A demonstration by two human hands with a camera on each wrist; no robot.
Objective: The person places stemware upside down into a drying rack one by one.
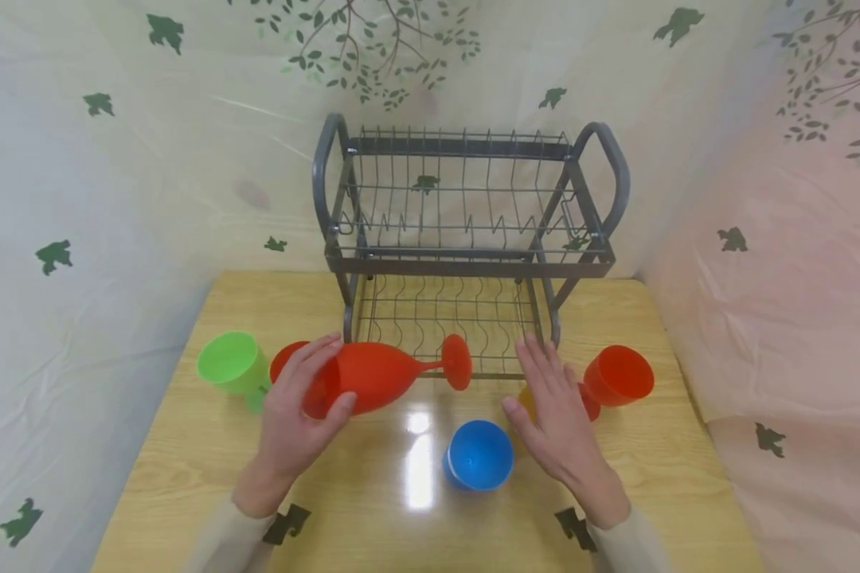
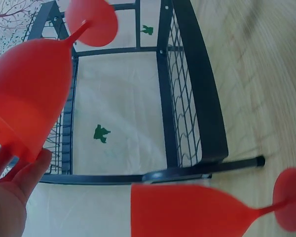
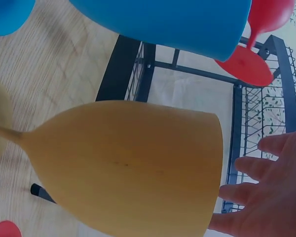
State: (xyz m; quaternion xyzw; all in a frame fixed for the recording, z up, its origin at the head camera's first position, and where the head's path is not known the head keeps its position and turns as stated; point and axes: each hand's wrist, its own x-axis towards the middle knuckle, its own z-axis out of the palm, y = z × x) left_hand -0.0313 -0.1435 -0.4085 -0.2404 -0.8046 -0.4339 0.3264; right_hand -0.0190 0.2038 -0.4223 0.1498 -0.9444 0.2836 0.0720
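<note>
My left hand (image 1: 287, 422) grips a red plastic goblet (image 1: 380, 376) near its rim. The goblet lies sideways in the air, its round foot pointing right, close in front of the rack. In the left wrist view, fingertips and thumb pinch the rim of this goblet (image 2: 37, 84). A second red goblet (image 2: 187, 210) stands upright beside that hand, mostly covered by it from above. My right hand (image 1: 562, 426), fingers straight and spread, is over a yellow goblet (image 1: 527, 399). The right wrist view has its fingertips right at the rim of the yellow goblet (image 3: 133, 163).
A two-tier dark dish rack (image 1: 466, 267) stands at the table's back. Near the front middle is a blue goblet (image 1: 478, 458). A green goblet (image 1: 229, 362) stands far left, and another red goblet (image 1: 619, 376) right of my right hand. Patterned cloth (image 1: 150, 159) surrounds the wooden table (image 1: 186, 477).
</note>
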